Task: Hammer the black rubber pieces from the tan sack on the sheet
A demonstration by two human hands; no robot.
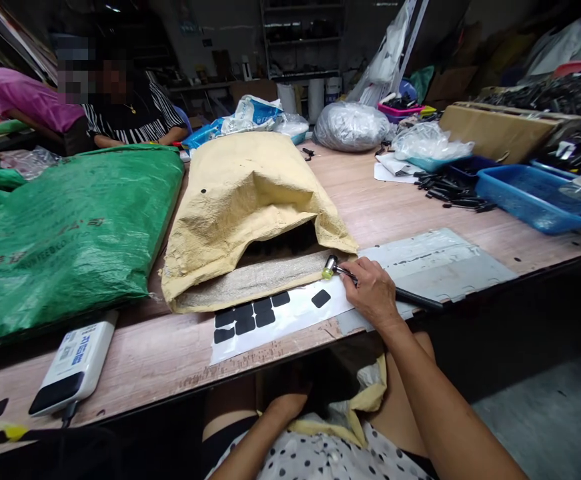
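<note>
My right hand is closed around a small hammer near the table's front edge. The metal head with a yellowish face points left, by the mouth of a yellow woven sack. That sack lies on its side, its open mouth toward me and its inside dark. Below its mouth is a white sheet with several black rounded stickers. My left hand reaches down into another yellow sack on my lap, below the table edge. Its fingers are lost in the dark opening.
A green sack lies to the left, a white power bank with a cable before it. A grey plate, black parts and a blue tray are at right. A person in stripes sits across.
</note>
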